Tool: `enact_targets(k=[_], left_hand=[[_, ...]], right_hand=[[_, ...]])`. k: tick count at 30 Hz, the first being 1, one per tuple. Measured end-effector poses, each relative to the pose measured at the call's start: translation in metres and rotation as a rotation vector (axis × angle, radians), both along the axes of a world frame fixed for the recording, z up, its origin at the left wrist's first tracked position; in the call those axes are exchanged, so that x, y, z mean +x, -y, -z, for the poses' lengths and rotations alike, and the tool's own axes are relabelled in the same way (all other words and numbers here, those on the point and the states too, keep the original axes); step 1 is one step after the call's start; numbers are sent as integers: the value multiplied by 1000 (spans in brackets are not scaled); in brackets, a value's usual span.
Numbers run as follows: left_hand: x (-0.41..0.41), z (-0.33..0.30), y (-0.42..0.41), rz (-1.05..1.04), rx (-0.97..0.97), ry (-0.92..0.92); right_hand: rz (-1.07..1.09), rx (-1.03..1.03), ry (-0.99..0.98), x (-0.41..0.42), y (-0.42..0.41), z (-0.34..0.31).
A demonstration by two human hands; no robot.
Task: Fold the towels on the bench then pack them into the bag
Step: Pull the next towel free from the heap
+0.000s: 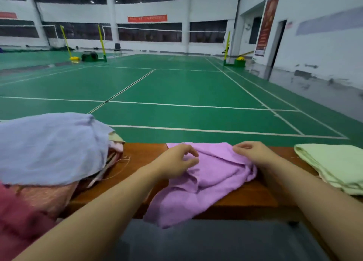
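This was an indoor badminton hall: a green court floor [176, 88] with white lines stretched beyond the wooden bench [145, 152], nets [149, 29] hung on yellow posts [101, 41] behind it, under high white walls.

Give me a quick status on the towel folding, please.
Left hand open over purple towel; right hand pinching its far edge. Towel rumpled on bench. Green towel folded, right.

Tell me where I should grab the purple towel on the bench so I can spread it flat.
Best bet: pinch the purple towel at its two far corners along the bench's back edge, coming from above. It lies crumpled with the near end hanging off the front, so lifting the far edge should let it drape straight. Left hand and right hand are right there.
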State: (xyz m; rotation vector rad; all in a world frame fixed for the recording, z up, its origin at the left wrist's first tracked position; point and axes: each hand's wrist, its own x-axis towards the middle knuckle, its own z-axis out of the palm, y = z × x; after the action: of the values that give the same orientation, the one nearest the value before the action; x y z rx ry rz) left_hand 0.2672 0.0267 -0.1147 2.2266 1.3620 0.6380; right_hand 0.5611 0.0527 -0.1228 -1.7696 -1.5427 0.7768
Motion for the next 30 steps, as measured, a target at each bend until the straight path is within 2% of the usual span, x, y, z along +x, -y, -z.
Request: enact_targets(k=[4, 7, 10, 15, 18, 21, 26, 30], left_hand=[[26, 11, -17, -67, 121, -3], [34, 23, -37, -120, 149, 27], [42, 34, -54, -76, 199, -34], [57, 29, -79, 30, 305, -48], [61, 30, -84, 65, 352, 46], [65, 19, -80, 47, 335, 143], [64, -23, -83, -46, 381, 229], [39, -60, -87, -156, 421, 182]], right_hand=[[27, 266, 152, -4, 0, 7], [-70, 265, 228, -15, 6, 17], [-169, 286, 336, -18, 3, 31], [-187, 266, 205, -11, -4, 28], [-142, 348, 106, -10, -3, 28], [-79, 447, 61, -9, -1, 26], [-204, 443, 98, -15, 7, 13], [-327, 405, -106, -14, 4, -14]])
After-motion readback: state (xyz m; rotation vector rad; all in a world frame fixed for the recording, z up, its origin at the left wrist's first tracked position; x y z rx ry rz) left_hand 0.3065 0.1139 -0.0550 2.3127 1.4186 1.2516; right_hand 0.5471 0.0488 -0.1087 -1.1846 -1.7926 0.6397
